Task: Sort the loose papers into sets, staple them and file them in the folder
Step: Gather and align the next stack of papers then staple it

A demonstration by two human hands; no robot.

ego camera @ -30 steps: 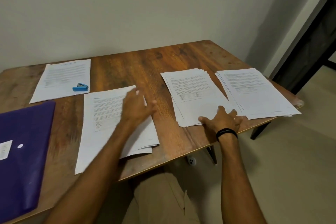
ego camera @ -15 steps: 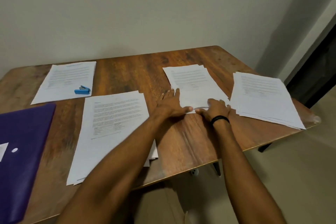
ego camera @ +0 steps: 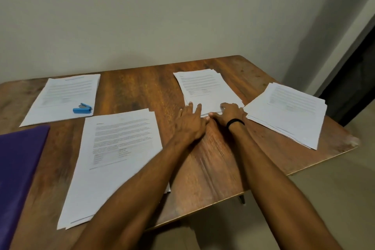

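Left grip (ego camera: pixel 190 123) lies flat and wide, straight fingers pressing the near-left corner of the middle stack (ego camera: pixel 205 91), which sits toward the far side of the counter (ego camera: pixel 140 91). Right grip (ego camera: pixel 229 113), black wristband (ego camera: pixel 235 122) on the wrist, is humped over the same stack's near edge, thumb pointing left at the other grip. Whether it pinches sheets or only rests on them, I cannot tell.

Danger number one, I'd say: that stack is fanned, edges out of line, so a lift from one edge could let lower sheets slide out and the set reach the stapler short. Danger two: the right stack (ego camera: pixel 290 111) lies just beside the right grip, ragged itself and close to the counter's right edge. A nudge could mix the piles or send pages to the floor (ego camera: pixel 304 199). Danger three: the left forearm (ego camera: pixel 142 184) crosses the near stack (ego camera: pixel 117 154), and a drag there could skew it.

Blue stapler (ego camera: pixel 82 109) sits on the far-left stack (ego camera: pixel 65 97), well apart. Purple folder (ego camera: pixel 18 178) lies at the near left. Nothing looks stapled or filed yet.
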